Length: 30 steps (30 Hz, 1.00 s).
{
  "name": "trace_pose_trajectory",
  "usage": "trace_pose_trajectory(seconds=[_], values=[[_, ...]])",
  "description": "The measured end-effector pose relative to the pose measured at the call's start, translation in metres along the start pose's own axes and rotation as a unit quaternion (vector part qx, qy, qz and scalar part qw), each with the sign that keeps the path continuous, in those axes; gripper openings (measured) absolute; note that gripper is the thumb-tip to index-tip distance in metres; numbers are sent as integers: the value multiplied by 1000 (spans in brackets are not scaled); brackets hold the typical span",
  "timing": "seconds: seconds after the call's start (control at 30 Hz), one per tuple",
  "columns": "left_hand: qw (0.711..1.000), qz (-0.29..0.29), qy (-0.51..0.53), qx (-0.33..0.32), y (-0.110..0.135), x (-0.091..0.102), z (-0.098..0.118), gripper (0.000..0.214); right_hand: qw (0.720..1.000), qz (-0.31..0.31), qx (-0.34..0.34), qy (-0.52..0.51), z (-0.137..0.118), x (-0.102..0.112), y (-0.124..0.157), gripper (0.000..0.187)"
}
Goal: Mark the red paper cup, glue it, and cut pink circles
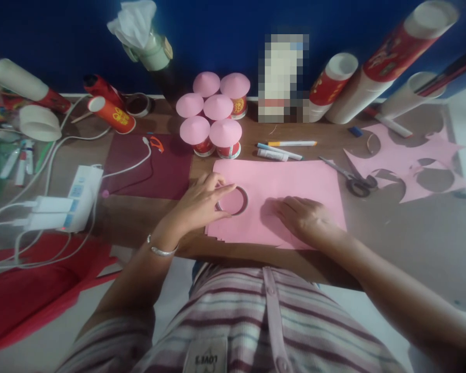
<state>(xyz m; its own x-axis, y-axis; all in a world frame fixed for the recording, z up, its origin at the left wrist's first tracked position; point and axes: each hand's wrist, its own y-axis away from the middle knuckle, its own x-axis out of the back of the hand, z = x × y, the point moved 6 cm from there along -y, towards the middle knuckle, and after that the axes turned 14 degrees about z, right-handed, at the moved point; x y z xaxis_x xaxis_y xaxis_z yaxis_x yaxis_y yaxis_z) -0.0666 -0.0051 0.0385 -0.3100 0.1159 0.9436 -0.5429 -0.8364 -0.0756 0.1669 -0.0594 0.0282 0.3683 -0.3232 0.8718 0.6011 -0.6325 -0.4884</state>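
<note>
On a stack of pink paper [262, 178] lies a thin round ring [247, 203], like a narrow roll of tape, with pink showing through its middle. My left hand [200, 202] grips the ring's left side between thumb and fingers. Palm down over the right half of the stack, my right hand [305, 217] rests with its fingers pointing left and slightly bent; its fingertips are partly hidden, and I see nothing in them. Behind the paper stand several small red cups topped with pink paper cones [225, 132]. Black-handled scissors [355, 182] lie at the stack's right edge.
Pink paper scraps with round cutouts [399, 155] lie at the right. Markers [291, 144] sit behind the stack. Red and white paper tubes [332, 85] stand at the back. On the left are a power strip [83, 197] with white cables and a maroon sheet [151, 160].
</note>
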Motion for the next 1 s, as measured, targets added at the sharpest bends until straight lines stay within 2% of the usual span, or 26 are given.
trace_pose_trajectory(seconds=[0.13,0.23,0.43,0.8,1.0], values=[[1000,-20,-21,5,-1,0,3,68,1000,-28,0,7,-1,-1,0,19],[1000,-15,-22,-8,0,0,3,68,999,-48,-6,-1,-2,-2,0,19],[999,-8,-26,-17,0,-1,1,67,999,-37,-6,4,-2,1,-2,18],[999,-11,-44,-12,0,0,4,67,997,-74,-4,10,2,-5,4,18],[999,-11,-25,-22,0,-1,4,67,998,-61,-3,9,1,-3,5,21]])
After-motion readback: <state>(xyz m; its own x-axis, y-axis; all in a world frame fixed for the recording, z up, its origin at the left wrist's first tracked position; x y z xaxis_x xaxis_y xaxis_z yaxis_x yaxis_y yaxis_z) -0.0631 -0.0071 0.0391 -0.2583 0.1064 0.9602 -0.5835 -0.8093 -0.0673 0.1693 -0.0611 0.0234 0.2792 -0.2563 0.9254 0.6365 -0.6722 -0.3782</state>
